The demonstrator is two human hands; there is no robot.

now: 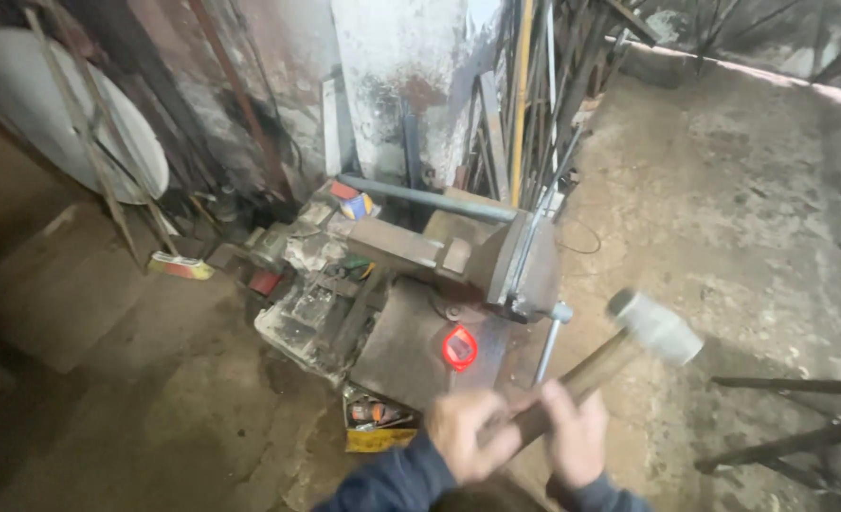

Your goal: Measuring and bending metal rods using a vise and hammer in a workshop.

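The heavy steel bench vise (496, 265) sits on a cluttered metal workbench (401, 341). Leaning metal rods (534, 104) stand behind it. A glowing red-hot metal piece (459, 347) lies on the bench before the vise; a wooden-handled sledgehammer (629, 341) is to its right.

Open concrete floor (752, 218) to the right; vise (496, 265) & its handle (548, 346) block ahead, metal rods (534, 95) crowd behind.

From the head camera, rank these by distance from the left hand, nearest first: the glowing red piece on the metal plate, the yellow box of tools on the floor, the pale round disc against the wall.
1. Glowing red piece: just above the left hand, on the plate.
2. Yellow box: left of the hand, on the floor; almost as close, so these two are hard to separate.
3. Pale round disc: far upper left, leaning on the wall.
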